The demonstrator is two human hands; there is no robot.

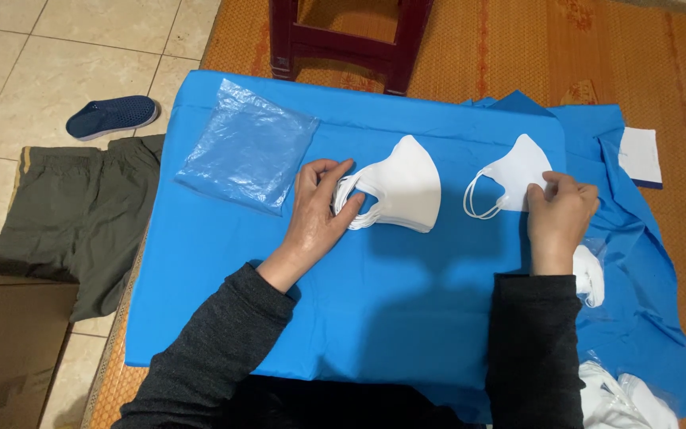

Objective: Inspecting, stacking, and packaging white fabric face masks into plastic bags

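A blue cloth [359, 302] is spread over a woven orange mat [613, 48], which meets pale floor tiles [65, 56] on the left. A dark red stool [351, 40] stands at the cloth's far edge. The left hand [317, 214] pinches the ear loops of a stack of white masks [398, 195] lying mid-cloth, thumb and fingers closed on them. The right hand [559, 216] pinches the edge of a single white mask [514, 179] just to the right. A clear plastic bag [248, 147] lies near the left hand. Olive trousers [73, 214], a navy shoe [111, 116] and cardboard [9, 349] sit on the tiles. More white masks [621, 401] at the lower right are cut off and partly hidden by the sleeve.
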